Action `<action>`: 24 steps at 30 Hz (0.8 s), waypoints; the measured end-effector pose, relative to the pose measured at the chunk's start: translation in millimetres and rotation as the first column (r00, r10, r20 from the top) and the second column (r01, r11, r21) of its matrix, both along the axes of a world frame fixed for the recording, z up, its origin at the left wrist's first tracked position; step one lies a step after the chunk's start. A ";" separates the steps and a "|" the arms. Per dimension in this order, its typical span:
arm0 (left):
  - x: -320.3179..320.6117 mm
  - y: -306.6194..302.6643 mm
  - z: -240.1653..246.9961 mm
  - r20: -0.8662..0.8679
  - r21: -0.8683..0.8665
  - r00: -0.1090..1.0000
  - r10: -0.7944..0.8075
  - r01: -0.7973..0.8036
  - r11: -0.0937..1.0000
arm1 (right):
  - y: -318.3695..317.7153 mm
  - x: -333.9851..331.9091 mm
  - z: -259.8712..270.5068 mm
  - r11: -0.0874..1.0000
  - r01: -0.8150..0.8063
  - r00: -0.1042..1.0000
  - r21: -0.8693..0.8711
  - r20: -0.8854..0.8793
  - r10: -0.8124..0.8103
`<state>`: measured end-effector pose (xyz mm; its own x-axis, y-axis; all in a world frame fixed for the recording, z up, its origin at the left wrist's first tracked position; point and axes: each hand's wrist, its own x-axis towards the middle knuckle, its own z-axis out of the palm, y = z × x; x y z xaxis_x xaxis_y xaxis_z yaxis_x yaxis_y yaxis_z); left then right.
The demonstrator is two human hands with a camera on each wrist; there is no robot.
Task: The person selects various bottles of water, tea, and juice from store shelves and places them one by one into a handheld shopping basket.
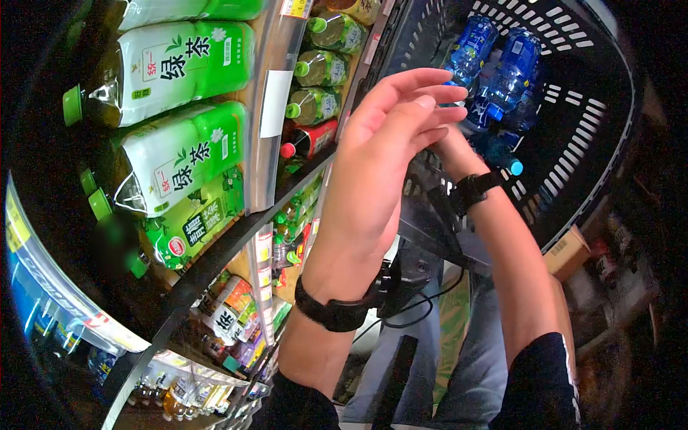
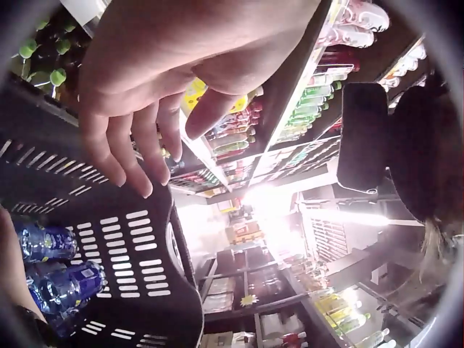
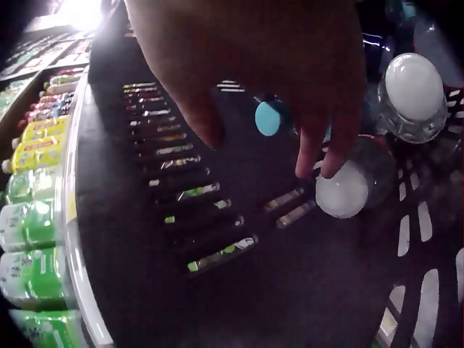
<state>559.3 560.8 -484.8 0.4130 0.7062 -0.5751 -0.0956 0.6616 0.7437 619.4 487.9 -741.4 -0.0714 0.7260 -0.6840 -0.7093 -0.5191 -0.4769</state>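
A black slatted basket point(image 1: 616, 64) holds several blue water bottles point(image 1: 505, 79) lying on their sides. My left hand point(image 1: 430, 100) is raised in front of the basket's near rim, its fingers straight and holding nothing. In the left wrist view the left hand point(image 2: 156, 156) hovers above the basket wall point(image 2: 138, 239) and the bottles point(image 2: 61, 286). My right hand point(image 3: 264, 148) is inside the basket point(image 3: 181, 210), fingers hanging loosely. Its fingertips are just above a bottle's base point(image 3: 341, 192), next to a blue cap point(image 3: 270, 118). In the head view the left hand hides it.
Shelves on the left carry large green tea bottles point(image 1: 179, 64) and smaller green-capped bottles point(image 1: 319, 68), with one red-capped bottle point(image 1: 308, 140). A cardboard box point(image 1: 566, 251) lies on the floor at the right. Further drink shelves point(image 2: 304, 116) line the aisle.
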 end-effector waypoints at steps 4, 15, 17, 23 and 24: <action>1.8 -0.4 15.9 0.051 -0.010 0.997 0.057 -0.057 0.998 | -11.4 8.3 60.2 0.982 0.146 0.982 -0.122 -0.099 -0.159; -18.3 6.6 83.3 0.026 0.156 0.998 0.061 -0.064 0.986 | 13.0 48.7 248.6 0.889 0.458 0.792 0.003 -0.455 -0.407; -29.3 5.0 100.3 -0.042 0.201 0.994 0.104 -0.093 0.975 | 20.9 49.2 270.4 0.887 0.461 0.777 0.020 -0.491 -0.393; -87.4 -5.9 165.8 -0.513 0.826 0.743 0.430 0.292 0.482 | 46.7 32.9 346.6 0.870 0.477 0.785 0.127 -0.506 -0.357; -97.4 -9.1 183.4 -0.516 0.844 0.697 0.497 0.315 0.435 | 50.7 25.6 361.0 0.861 0.487 0.784 0.146 -0.507 -0.357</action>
<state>461.9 551.7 -301.4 0.1401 0.9441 0.2985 0.6206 -0.3186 0.7165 645.0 538.6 -380.4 0.0347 0.8981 -0.4384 -0.9924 -0.0209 -0.1213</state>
